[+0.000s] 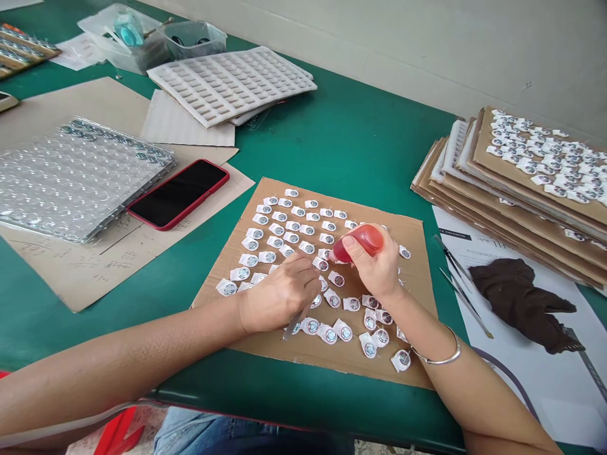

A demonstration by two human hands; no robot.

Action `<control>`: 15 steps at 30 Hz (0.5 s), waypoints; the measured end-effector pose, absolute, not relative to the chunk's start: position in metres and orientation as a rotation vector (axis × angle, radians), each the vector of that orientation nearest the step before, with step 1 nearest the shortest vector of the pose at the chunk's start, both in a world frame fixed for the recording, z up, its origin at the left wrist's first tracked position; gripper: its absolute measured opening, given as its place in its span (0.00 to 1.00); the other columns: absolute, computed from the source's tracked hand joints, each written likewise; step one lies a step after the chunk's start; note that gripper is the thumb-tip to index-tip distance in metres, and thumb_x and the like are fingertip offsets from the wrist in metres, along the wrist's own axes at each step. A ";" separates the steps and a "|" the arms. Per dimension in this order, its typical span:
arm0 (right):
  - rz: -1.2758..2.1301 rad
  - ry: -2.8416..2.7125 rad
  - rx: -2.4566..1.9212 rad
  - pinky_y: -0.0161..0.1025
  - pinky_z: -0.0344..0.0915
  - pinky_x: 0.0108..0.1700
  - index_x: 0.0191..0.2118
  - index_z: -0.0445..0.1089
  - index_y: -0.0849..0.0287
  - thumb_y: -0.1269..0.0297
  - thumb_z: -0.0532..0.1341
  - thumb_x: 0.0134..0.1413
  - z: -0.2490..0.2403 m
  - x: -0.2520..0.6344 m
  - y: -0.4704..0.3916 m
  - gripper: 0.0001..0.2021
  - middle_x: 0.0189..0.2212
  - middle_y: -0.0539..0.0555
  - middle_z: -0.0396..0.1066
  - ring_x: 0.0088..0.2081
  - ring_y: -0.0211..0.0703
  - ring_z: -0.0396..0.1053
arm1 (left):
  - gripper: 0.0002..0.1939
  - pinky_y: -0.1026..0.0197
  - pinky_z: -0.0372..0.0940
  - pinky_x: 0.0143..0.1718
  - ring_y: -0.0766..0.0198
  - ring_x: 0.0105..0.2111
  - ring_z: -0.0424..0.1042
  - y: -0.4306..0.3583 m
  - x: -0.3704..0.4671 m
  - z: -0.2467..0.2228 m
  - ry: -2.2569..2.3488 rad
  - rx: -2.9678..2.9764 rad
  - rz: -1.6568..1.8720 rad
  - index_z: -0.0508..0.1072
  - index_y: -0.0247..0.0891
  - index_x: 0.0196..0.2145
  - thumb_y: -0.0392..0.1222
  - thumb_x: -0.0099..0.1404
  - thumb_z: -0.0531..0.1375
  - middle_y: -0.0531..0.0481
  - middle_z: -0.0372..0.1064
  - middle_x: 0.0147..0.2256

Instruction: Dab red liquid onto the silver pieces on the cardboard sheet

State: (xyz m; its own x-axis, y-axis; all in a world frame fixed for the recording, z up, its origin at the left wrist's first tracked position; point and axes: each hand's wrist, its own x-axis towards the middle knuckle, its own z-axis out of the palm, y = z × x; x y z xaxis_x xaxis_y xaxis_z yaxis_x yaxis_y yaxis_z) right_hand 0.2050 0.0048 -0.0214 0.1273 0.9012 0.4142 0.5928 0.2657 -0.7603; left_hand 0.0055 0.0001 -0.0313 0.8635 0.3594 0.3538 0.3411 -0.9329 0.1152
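My right hand (382, 268) is wrapped round a small red squeeze bottle (363, 243), tilted so its tip points down and left at the small parts. My left hand (284, 291) is closed in a pinch on metal tweezers (293, 325); their back end sticks out below the palm, while the tips are hidden. Both hands are over a brown cardboard sheet (403, 237) covered with loose rows of small round silvery pieces on white tabs (343, 330). Some of these pieces are hidden under my hands.
A red-cased phone (179, 193) lies at left beside a clear plastic tray (80, 183). White foam trays (232, 82) and plastic boxes (192, 39) sit behind. At right are stacked cardboard sheets (441, 189), more tweezers (467, 297) and a dark brown cloth (516, 297).
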 end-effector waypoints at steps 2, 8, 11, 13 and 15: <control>0.386 -1.570 -1.426 0.42 0.69 0.34 0.31 0.69 0.55 0.52 0.62 0.50 -0.021 0.205 0.005 0.12 0.27 0.50 0.72 0.30 0.41 0.70 | 0.14 0.58 0.59 0.36 0.64 0.28 0.58 0.001 0.005 -0.031 0.564 2.978 0.582 0.64 0.35 0.23 0.28 0.65 0.49 0.50 0.64 0.25; 0.381 -1.584 -1.419 0.42 0.69 0.34 0.32 0.69 0.56 0.51 0.63 0.48 -0.021 0.206 0.004 0.13 0.28 0.51 0.73 0.32 0.42 0.71 | 0.14 0.58 0.59 0.34 0.65 0.26 0.54 0.006 0.004 -0.033 0.513 2.838 0.648 0.62 0.35 0.22 0.29 0.64 0.50 0.50 0.60 0.23; 0.372 -1.597 -1.417 0.42 0.69 0.33 0.31 0.68 0.56 0.51 0.64 0.48 -0.020 0.206 0.003 0.13 0.27 0.51 0.73 0.31 0.42 0.71 | 0.11 0.58 0.59 0.34 0.65 0.26 0.54 0.008 0.004 -0.035 0.497 2.733 0.691 0.62 0.35 0.21 0.27 0.60 0.52 0.50 0.60 0.24; 0.365 -1.608 -1.413 0.41 0.69 0.33 0.31 0.68 0.56 0.52 0.64 0.48 -0.019 0.206 0.002 0.12 0.27 0.51 0.73 0.31 0.42 0.71 | 0.11 0.57 0.59 0.34 0.65 0.26 0.54 0.008 0.004 -0.035 0.494 2.687 0.697 0.61 0.35 0.21 0.26 0.58 0.53 0.49 0.60 0.24; 0.360 -1.615 -1.410 0.41 0.69 0.33 0.31 0.68 0.56 0.52 0.64 0.48 -0.018 0.205 0.002 0.12 0.27 0.51 0.73 0.31 0.42 0.71 | 0.10 0.57 0.60 0.34 0.65 0.26 0.55 0.008 0.004 -0.032 0.503 2.653 0.690 0.62 0.35 0.21 0.26 0.57 0.53 0.50 0.60 0.23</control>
